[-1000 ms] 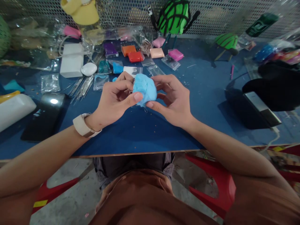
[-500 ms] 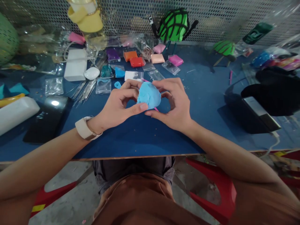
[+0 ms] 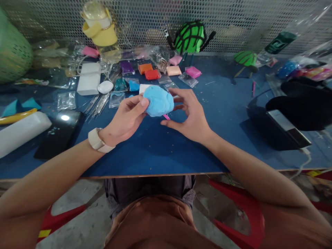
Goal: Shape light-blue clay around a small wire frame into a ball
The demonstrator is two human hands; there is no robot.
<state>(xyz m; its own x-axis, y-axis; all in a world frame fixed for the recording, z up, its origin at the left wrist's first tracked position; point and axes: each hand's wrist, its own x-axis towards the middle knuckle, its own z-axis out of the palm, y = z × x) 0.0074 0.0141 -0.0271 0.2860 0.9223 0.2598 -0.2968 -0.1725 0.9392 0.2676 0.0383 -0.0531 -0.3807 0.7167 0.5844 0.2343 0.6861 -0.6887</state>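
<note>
A lump of light blue modelling clay [image 3: 158, 101] is held over the blue table, its broad, creased face turned up. My left hand [image 3: 132, 116] pinches its left edge, thumb on top and fingers underneath. At its right side my right hand [image 3: 190, 114] is curved with thumb and fingers apart; the fingertips are at the clay's edge, and whether they touch it I cannot tell. Below the clay, a thin pink stick [image 3: 166, 117] shows partly on the table. Behind the clay lies a white packet [image 3: 143, 88], partly covered by it.
Clay packets, among them a red packet [image 3: 152, 74], lie toward the perforated metal panel [image 3: 140, 20]. Thin wires [image 3: 100, 105] and a black phone [image 3: 59, 133] are on the left. A green-and-black turtle-like figure [image 3: 190, 37] stands behind; a black box [image 3: 282, 129] is at right.
The clay has turned to show its broader face and shifted slightly left and up. My right thumb and fingers have come apart from around it; my left hand keeps its hold.
</note>
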